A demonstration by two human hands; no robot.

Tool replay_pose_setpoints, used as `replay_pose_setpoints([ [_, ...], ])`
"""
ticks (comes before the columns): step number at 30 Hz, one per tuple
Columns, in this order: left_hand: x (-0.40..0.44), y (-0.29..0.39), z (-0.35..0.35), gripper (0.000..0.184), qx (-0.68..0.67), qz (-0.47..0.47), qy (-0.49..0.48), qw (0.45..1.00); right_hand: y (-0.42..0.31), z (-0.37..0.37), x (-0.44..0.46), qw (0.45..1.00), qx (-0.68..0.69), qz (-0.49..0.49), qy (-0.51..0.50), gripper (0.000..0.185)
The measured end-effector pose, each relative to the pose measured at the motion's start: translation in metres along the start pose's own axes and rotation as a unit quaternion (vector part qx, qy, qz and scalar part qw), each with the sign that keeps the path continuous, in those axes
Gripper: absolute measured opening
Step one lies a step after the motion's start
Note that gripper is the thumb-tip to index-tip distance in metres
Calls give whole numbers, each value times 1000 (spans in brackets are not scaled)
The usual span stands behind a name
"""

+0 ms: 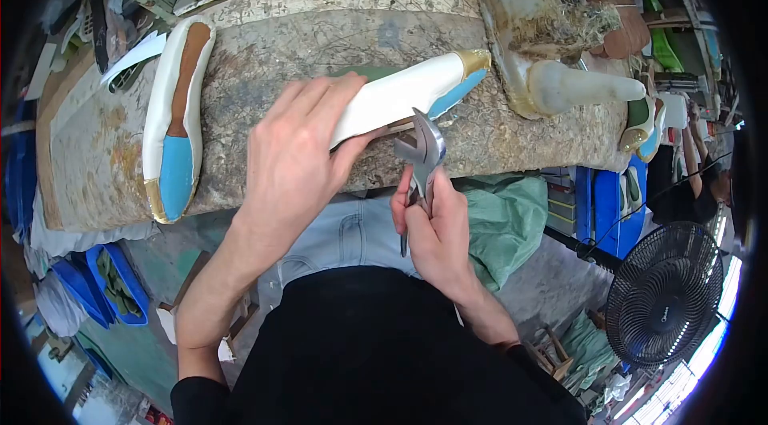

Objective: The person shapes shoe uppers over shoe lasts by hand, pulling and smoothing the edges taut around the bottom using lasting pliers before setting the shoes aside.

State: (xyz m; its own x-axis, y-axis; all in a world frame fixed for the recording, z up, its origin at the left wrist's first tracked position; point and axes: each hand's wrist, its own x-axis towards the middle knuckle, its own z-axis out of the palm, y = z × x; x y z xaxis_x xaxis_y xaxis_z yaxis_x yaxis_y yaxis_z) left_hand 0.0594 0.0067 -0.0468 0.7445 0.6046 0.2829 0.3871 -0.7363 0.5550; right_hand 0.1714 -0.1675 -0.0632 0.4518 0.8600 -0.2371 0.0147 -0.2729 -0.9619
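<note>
A white shoe upper on a form (pixel 400 97), with a gold tip and a blue underside patch, lies on its side on the worn bench. My left hand (pixel 300 141) is closed around its left end, the thumb below and the fingers over the top. My right hand (pixel 436 229) grips metal lasting pincers (pixel 424 149), whose head meets the lower edge of the upper near its middle. A second white shoe (pixel 178 117), with brown and blue on its underside, rests at the bench's left, apart from both hands.
The scuffed bench (pixel 264 41) carries a glue-crusted block (pixel 544 9) and a pale rounded post (pixel 588 87) at right. A black fan (pixel 664 297) stands lower right. Green cloth (pixel 504 225) hangs below the bench edge. Blue bins (pixel 120 285) sit lower left. Another person's arm (pixel 692 161) shows far right.
</note>
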Motion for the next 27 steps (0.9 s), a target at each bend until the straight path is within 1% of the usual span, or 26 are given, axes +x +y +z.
replay_pose_setpoints([
  [1,0,-1,0,45,0,3,3,1000,-1,-1,-4,1000,2,3,2,30],
  [3,2,-3,1,45,5,3,10,1000,-5,-4,-10,999,24,32,-5,23],
  [5,1,-3,0,47,-3,5,3,1000,-11,-5,-17,997,44,57,-13,24],
  [7,3,-9,-1,49,4,22,-8,1000,-11,-9,-21,999,0,44,-27,23],
  [8,3,-10,0,51,7,36,-16,999,-9,-10,-21,998,2,48,-27,23],
  [10,5,-10,1,51,5,41,-22,999,-6,-11,-23,998,-67,18,-14,21],
  [11,6,-10,1,50,6,46,-20,999,-2,-11,-20,997,-67,20,-12,21],
  [12,7,-11,1,50,6,47,-19,999,6,-11,-14,981,-194,-14,2,22],
  [13,8,-10,2,52,10,49,-21,999,11,-10,-9,947,-318,-45,17,23],
  [14,7,-9,2,54,13,52,-24,998,11,-9,0,933,-359,-18,11,26],
  [15,12,-3,-6,54,10,54,-23,998,12,-10,-1,932,-362,-17,14,26],
  [17,31,12,-29,60,-25,40,-139,989,14,-16,4,924,-379,-43,22,25],
  [18,35,14,-29,65,-35,48,-147,987,13,-16,3,924,-380,-37,31,25],
  [20,56,18,-24,56,-55,3,-189,980,9,-15,4,928,-372,-29,11,27],
  [21,63,15,-14,47,-38,15,-181,983,5,-14,4,934,-357,0,0,26],
  [22,66,16,-13,47,-38,17,-181,983,11,-16,4,934,-356,1,2,26],
  [24,74,24,-17,42,-1,-13,-254,967,29,-22,0,965,-255,-66,-23,39],
  [25,72,25,-14,42,-2,-10,-255,967,31,-27,-10,965,-254,-65,-20,39],
  [26,66,25,-12,39,21,14,-221,975,31,-33,-21,995,-91,3,-34,50],
  [27,60,24,-10,37,46,35,-182,982,26,-33,-28,993,72,71,-53,60],
])
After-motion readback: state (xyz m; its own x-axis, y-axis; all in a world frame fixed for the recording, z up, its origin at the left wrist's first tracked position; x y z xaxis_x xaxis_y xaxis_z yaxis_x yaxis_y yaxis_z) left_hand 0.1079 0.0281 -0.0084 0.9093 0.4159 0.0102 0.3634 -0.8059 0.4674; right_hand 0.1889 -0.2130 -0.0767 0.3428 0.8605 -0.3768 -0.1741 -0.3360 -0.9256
